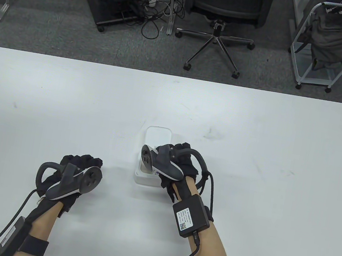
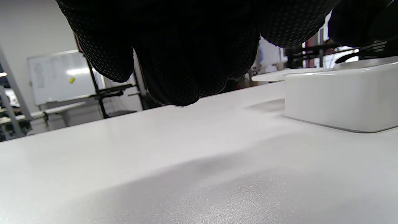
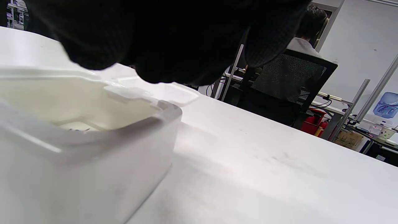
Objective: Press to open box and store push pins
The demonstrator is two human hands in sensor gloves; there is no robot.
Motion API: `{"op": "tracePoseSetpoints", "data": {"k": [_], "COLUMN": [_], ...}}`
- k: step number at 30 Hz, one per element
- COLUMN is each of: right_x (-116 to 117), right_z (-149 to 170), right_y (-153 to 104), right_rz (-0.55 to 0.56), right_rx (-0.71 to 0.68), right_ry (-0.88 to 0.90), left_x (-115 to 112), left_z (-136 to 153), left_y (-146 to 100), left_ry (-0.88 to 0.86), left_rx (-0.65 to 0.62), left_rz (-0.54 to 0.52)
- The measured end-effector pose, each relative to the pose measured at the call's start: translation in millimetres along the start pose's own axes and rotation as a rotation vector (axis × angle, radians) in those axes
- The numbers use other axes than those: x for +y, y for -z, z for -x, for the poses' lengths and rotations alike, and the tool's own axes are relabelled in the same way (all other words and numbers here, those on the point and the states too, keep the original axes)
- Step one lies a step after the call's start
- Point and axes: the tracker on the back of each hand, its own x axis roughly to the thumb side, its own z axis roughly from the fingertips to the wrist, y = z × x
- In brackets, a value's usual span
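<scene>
Two gloved hands are seen over the white counter [image 1: 64,100], near its front edge. The box [image 1: 154,151] stands toward the middle of the counter's front half, and its lid [image 1: 158,135] is already swung back toward the far edge, so the pressing step can be judged done. The right hand [image 1: 181,165] is held directly over the open box, its fingers bunched downward above the cavity; whether a pin is pinched cannot be told, since the fingertips are hidden. In the right wrist view a few small dark specks, possibly push pins [image 3: 76,129], are glimpsed on the box floor, too small to be sure of. The left hand [image 1: 75,171] rests just left of the box, apart from it, fingers loosely curled and nothing held. No loose pins are visible on the counter.

The storing step is judged to be in hand. Next, anything held would need to be let go inside the cavity, after which the lid would be folded forward and pressed closed.
</scene>
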Motion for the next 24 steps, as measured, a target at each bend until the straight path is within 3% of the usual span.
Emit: {"op": "tracePoseSetpoints", "data": {"k": [10, 24], "right_x": [3.6, 47.7], "right_z": [30.8, 72.4], "right_y": [-13.7, -36.2], "right_rz": [-0.015, -0.086], "right_rx": [0.053, 0.116], "right_ry": [-0.022, -0.027], "left_x": [-0.3, -0.3], "left_z": [-0.1, 0.6], "left_y": [-0.2, 0.3], "left_ry": [0.002, -0.002], "left_rx": [0.002, 0.006], "left_rz": [0.004, 0.015]}}
